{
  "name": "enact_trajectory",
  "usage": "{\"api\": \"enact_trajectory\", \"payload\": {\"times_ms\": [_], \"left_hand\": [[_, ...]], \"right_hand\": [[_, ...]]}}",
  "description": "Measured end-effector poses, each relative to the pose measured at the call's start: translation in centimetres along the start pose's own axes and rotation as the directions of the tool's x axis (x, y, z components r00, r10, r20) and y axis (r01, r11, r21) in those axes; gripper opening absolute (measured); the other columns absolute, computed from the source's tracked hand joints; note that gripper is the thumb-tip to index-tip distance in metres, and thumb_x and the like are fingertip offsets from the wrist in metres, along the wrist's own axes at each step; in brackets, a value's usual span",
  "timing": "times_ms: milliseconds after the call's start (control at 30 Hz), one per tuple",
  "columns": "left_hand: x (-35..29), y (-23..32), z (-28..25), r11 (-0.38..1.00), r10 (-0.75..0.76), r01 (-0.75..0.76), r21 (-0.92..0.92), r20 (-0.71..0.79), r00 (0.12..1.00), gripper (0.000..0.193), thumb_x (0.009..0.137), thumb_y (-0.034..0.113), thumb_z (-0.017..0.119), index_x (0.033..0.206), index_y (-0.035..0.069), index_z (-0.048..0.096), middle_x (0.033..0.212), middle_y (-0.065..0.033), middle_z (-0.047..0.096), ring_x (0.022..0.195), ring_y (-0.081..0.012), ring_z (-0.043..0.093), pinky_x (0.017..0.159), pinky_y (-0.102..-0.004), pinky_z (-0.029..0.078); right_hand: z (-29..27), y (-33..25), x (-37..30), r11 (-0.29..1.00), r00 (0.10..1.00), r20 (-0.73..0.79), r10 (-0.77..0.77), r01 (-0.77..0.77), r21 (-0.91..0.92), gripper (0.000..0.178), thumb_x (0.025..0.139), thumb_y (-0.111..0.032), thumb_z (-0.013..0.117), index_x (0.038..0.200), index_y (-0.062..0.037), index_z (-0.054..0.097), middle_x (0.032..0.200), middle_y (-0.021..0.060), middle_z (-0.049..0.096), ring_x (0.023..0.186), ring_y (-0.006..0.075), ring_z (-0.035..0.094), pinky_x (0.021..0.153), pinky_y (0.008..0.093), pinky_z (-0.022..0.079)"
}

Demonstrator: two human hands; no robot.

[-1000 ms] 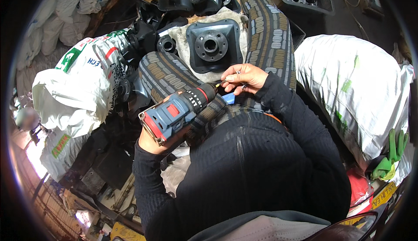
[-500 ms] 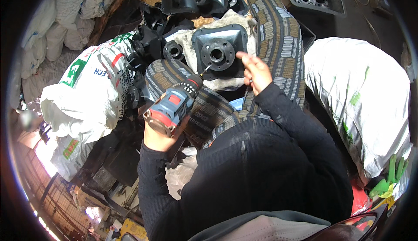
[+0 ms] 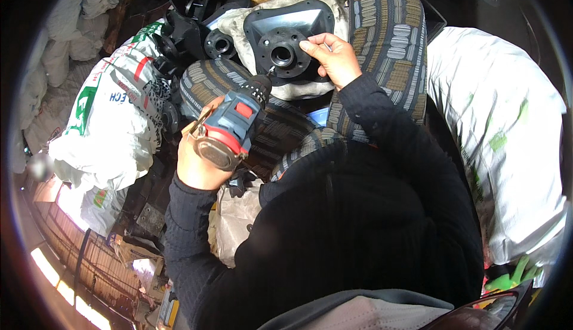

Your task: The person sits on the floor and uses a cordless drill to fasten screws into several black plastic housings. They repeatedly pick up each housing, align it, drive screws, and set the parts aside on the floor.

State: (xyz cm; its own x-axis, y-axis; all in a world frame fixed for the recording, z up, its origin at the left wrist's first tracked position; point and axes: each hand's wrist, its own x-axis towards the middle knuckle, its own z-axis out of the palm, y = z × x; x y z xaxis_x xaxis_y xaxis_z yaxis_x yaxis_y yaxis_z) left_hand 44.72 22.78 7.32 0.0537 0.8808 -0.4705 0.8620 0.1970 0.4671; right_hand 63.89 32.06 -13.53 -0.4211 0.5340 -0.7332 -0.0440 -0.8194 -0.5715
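Observation:
My left hand (image 3: 200, 166) is closed around a blue, red and black cordless drill (image 3: 230, 127). The drill's thin bit points up and meets the lower left of a round flange with holes and a hollow centre. That flange stands on a black square plate, forming one black flanged part (image 3: 283, 52) on a light cloth (image 3: 239, 24) between my legs. At the flange's right edge is my right hand (image 3: 337, 61), its thumb on the rim and its other fingers bent round the side, partly hidden.
My patterned trouser legs (image 3: 382, 49) flank the part. Several similar black parts (image 3: 185, 34) lie beyond and to the left. White sacks stand at the left (image 3: 113, 121) and right (image 3: 501, 121). A green glove (image 3: 507, 276) lies at the lower right.
The view has shifted, and the scene sits higher in it. My right hand has moved in from a pointing pose to the flange's rim. The drill bit stays at the flange's lower left.

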Motion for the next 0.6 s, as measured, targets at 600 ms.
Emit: {"api": "enact_trajectory", "payload": {"times_ms": [600], "left_hand": [[1.0,-1.2,1.2,0.995,-0.014,0.004,0.104,0.090,0.996,0.043,0.068,0.020,0.076,0.108,0.010,0.065,0.117,-0.0129,0.063,0.098,-0.0298,0.066,0.092,-0.0366,0.050]], "right_hand": [[0.0,-0.2,-0.5,0.995,0.998,0.004,0.058,-0.058,0.083,0.020,0.086,-0.017,0.072,0.094,-0.0030,0.061,0.075,-0.0031,0.059,0.053,0.0001,0.041,0.044,0.0180,0.031]]}}
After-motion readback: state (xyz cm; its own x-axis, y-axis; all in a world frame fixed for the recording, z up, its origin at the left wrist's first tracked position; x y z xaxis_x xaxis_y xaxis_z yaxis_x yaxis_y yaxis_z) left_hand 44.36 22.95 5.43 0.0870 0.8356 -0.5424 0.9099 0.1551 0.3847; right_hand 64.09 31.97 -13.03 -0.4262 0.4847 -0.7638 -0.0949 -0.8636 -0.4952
